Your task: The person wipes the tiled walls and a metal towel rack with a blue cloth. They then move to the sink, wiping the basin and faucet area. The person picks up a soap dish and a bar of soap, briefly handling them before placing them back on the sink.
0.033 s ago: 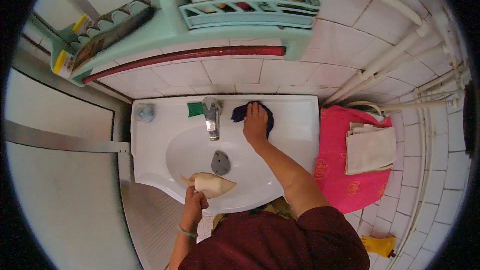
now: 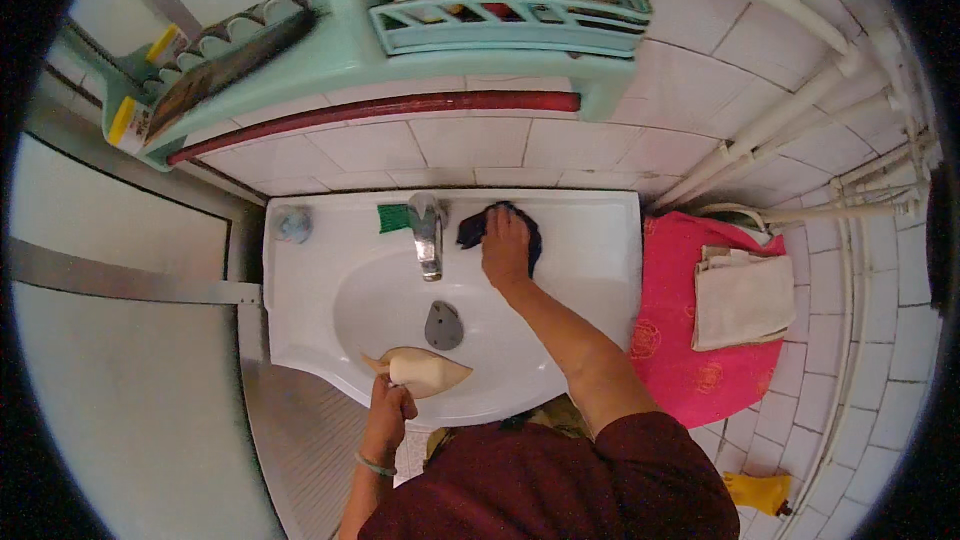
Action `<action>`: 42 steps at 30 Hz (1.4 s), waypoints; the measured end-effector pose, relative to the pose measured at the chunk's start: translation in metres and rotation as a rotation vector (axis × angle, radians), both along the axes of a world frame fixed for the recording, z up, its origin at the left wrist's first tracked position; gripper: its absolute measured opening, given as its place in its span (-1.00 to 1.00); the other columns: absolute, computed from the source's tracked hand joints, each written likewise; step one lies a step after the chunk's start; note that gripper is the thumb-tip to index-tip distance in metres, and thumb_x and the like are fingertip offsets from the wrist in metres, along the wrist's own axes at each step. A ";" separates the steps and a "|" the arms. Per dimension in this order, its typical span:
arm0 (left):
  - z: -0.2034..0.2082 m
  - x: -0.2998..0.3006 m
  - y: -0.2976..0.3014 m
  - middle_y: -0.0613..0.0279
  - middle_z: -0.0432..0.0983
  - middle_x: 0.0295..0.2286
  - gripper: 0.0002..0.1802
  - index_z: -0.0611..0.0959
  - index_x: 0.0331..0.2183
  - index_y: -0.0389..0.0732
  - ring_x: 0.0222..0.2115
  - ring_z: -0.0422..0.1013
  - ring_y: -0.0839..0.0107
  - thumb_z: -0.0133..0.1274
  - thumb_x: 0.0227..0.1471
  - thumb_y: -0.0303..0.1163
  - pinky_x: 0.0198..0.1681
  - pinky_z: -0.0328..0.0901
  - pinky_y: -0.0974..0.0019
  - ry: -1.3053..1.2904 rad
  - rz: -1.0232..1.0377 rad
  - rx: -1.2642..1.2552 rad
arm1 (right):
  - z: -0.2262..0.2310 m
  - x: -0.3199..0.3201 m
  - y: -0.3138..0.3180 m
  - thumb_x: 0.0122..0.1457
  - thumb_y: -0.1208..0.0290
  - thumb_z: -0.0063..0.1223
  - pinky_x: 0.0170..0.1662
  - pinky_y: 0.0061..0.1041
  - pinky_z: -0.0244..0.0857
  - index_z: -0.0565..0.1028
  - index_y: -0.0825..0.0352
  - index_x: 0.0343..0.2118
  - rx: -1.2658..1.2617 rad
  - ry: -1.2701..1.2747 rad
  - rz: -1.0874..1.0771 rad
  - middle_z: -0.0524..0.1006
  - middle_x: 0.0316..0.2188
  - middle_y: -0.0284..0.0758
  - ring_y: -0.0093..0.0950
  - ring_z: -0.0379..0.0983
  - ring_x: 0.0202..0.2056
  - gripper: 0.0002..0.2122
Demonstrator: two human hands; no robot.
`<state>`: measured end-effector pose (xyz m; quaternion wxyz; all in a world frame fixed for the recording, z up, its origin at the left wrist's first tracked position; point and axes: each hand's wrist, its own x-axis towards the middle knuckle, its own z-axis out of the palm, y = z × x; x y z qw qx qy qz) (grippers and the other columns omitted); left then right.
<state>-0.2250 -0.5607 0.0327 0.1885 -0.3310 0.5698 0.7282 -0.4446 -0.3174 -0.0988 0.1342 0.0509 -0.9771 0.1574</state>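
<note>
My right hand (image 2: 507,245) presses down on a dark navy cloth (image 2: 474,229), which lies bunched on the back ledge of the white sink (image 2: 590,270), right of the chrome tap (image 2: 427,235). At the basin's front left rim, my left hand (image 2: 390,408) is closed on a beige leaf-shaped object (image 2: 428,372) with a pointed tip and a cream rounded block on it. Its exact kind I cannot make out. Between the hands, a grey rounded piece (image 2: 443,325) sits in the bottom of the basin. Left of the tap lies a green scouring pad (image 2: 394,218).
A pale blue translucent ball-like item (image 2: 293,224) rests on the sink's left corner. Above hangs a mint-green shelf (image 2: 510,40) holding bottles. A pink cloth (image 2: 665,310) with folded white cloth (image 2: 743,298) stands right; pipes (image 2: 780,140) run along the tiled wall.
The right hand and the navy cloth have slid slightly left toward the tap. My left hand keeps its hold in the same place.
</note>
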 end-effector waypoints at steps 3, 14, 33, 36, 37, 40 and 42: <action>-0.004 0.009 -0.010 0.34 0.21 -0.68 -0.68 0.32 -0.17 -0.27 -0.72 0.09 0.55 -0.16 -0.07 -0.54 -0.65 0.04 0.45 -0.019 0.011 -0.025 | -0.004 -0.010 -0.026 0.03 0.40 0.03 0.13 -0.18 0.02 0.35 0.42 0.04 0.010 0.191 0.135 0.29 0.06 -0.12 -0.15 0.16 0.07 -0.54; -0.001 0.020 -0.016 0.39 0.18 -0.70 -0.71 0.32 -0.21 -0.22 -0.74 0.05 0.58 -0.15 -0.07 -0.52 -0.68 0.01 0.47 0.003 0.075 0.022 | 0.008 -0.018 0.060 0.00 0.47 0.04 0.11 -0.28 0.16 0.44 0.19 0.00 0.098 0.042 0.439 0.38 0.04 -0.25 -0.26 0.30 0.02 -0.59; 0.015 0.073 -0.035 0.42 0.09 -0.70 -0.82 0.30 -0.32 -0.08 -0.75 0.05 0.57 -0.20 -0.05 -0.53 -0.70 0.01 0.43 -0.006 0.227 0.011 | 0.039 0.186 0.160 0.00 0.64 -0.09 0.16 -0.14 0.00 0.33 0.27 0.10 0.050 -0.227 0.031 0.27 0.12 -0.18 -0.14 0.15 0.13 -0.50; 0.006 0.075 -0.020 0.41 0.09 -0.70 -0.83 0.28 -0.33 -0.11 -0.74 0.05 0.56 -0.20 -0.05 -0.54 -0.70 0.00 0.43 -0.019 0.198 0.029 | 0.045 0.227 0.151 0.00 0.64 -0.10 0.15 -0.13 -0.01 0.32 0.27 0.10 0.047 -0.189 0.020 0.26 0.13 -0.17 -0.12 0.15 0.13 -0.50; 0.001 0.074 -0.017 0.40 0.09 -0.70 -0.83 0.27 -0.34 -0.12 -0.74 0.05 0.55 -0.20 -0.05 -0.54 -0.70 0.00 0.42 -0.017 0.199 0.063 | 0.048 0.237 0.151 0.00 0.64 -0.10 0.15 -0.14 0.00 0.32 0.28 0.10 0.038 -0.196 0.034 0.26 0.12 -0.17 -0.12 0.15 0.12 -0.50; -0.002 0.067 -0.005 0.37 0.14 -0.68 -0.82 0.28 -0.31 -0.18 -0.73 0.05 0.53 -0.19 -0.06 -0.54 -0.68 0.01 0.42 -0.002 0.155 0.134 | 0.051 0.253 0.150 0.02 0.62 -0.12 0.13 -0.14 0.03 0.34 0.30 0.06 0.083 -0.235 0.069 0.28 0.10 -0.16 -0.10 0.18 0.09 -0.54; 0.009 0.059 0.001 0.36 0.16 -0.67 -0.77 0.30 -0.26 -0.20 -0.72 0.05 0.54 -0.18 -0.06 -0.54 -0.67 0.02 0.42 -0.016 0.077 0.057 | 0.039 0.271 0.152 0.04 0.61 -0.12 0.11 -0.13 0.05 0.36 0.32 0.04 -0.051 -0.220 0.057 0.30 0.09 -0.15 -0.10 0.19 0.08 -0.57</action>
